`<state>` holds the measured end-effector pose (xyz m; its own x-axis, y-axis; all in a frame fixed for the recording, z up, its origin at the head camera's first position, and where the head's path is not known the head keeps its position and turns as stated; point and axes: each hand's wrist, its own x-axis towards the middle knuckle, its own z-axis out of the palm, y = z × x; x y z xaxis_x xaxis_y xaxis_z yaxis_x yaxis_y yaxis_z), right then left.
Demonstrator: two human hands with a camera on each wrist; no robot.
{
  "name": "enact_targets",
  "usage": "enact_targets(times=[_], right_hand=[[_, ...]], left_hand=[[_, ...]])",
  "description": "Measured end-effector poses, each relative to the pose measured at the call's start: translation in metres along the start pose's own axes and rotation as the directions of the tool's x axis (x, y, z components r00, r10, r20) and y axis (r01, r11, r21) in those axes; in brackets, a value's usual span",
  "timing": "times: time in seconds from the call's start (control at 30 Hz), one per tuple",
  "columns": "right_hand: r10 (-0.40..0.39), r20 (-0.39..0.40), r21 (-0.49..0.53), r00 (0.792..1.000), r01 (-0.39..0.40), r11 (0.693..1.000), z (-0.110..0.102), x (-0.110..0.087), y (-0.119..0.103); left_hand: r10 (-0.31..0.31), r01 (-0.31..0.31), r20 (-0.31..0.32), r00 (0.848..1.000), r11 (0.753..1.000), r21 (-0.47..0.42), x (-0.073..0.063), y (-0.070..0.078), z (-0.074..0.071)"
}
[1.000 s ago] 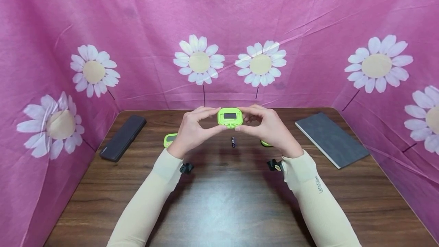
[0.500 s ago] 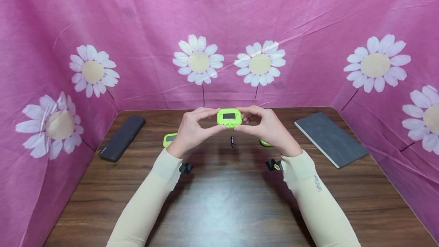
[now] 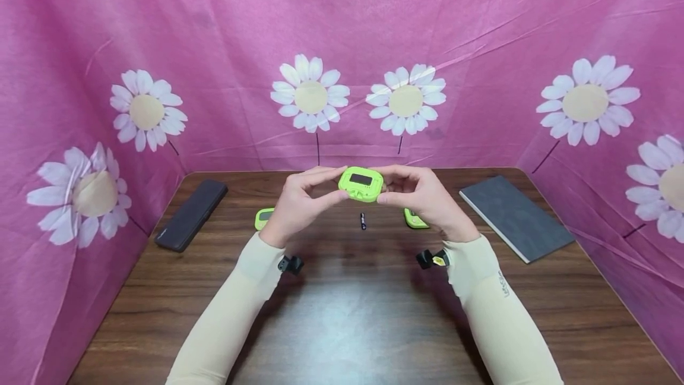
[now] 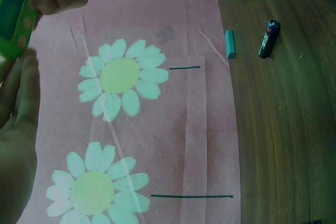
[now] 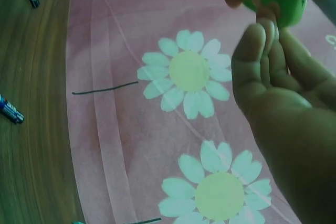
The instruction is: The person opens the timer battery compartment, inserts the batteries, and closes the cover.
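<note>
Grn gadget [image 3: 361, 184] btwn both hands [image 3: 300, 201] [image 3: 424, 199], abv tbl [image 3: 342, 314]

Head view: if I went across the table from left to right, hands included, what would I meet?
Dark case → green gadget lying on the table → left hand → held gadget → right hand → grey notebook.

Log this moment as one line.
left hand: holds green device | right hand: holds same green device | green device: above table | batteries: lying on table
</note>
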<state>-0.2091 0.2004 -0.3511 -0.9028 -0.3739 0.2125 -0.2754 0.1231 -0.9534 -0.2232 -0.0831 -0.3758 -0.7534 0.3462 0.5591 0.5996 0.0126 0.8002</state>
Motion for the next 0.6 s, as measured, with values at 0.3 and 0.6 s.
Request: enact_targets(times=[0.3,0.6], right_hand=[[-0.068,-0.187,-0.062,0.980,0.058,0.996,0.016,0.003,-0.003],[-0.077,-0.392,-0.145,0.917,0.021,0.989,0.047,0.002,-0.005]], left_hand=[[0.019,-0.022,-0.198,0.980,1.000,-0.014,0.001,-0.002,0.006],[-0.020,0.038,-0.262,0.965,0.997,0.065,0.000,-0.004,0.012]])
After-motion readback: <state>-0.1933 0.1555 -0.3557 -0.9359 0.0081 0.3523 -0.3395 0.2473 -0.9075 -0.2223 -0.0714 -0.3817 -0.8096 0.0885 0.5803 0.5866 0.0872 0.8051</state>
